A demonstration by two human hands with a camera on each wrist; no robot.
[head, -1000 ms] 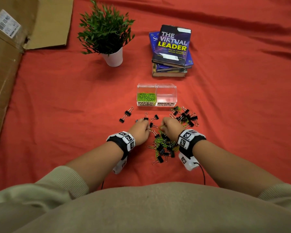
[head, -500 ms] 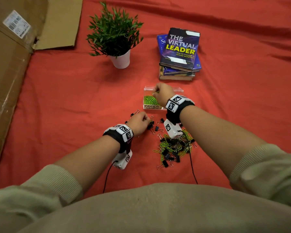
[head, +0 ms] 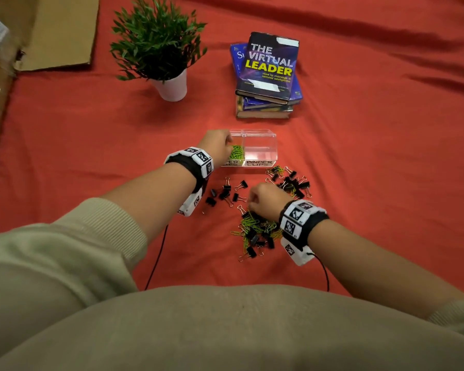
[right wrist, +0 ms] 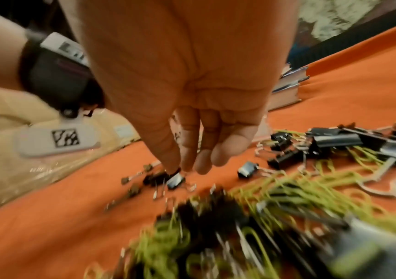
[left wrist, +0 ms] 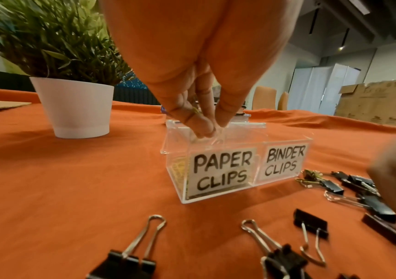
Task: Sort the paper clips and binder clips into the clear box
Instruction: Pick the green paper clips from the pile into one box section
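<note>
Our left hand [head: 217, 145] is over the L compartment of the clear box [head: 260, 149], the one labelled PAPER CLIPS. Fingertips [left wrist: 201, 130] are bunched and dipped just past the rim, w/ a thin greenish wire pinched between them; it looks like a paper clip, but we can't say for sure. A bed of green paper clips [head: 236, 152] already lies in that side. The BINDER CLIPS side looks bare.

Loose binder clips [head: 225, 192] sit scattered on the orange cloth of the counter [head: 91, 145], just in front of the box. We judge these light but stiff: hard black body, springy wire handles. Best hold is across the body or by a raised handle loop, since the cloth gives underneath.

Our right hand [head: 265, 200] is down among them, fingers curled, tips [right wrist: 187, 160] closing on one small black binder clip [right wrist: 175, 179]. Pic is blurred, so we can't tell whether it's actually gripped or only touched.

Below that hand lies the main mixed pile [head: 255, 231], green paper clips tangled w/ black binder clips; a 2nd cluster [head: 289, 180] lies R of the box front. Paper clips are v. light, thin, slippery, and they hook each other, so a pinch probably drags neighbours along. Better to tease singles from the pile edge and lift by the loop end.
</note>
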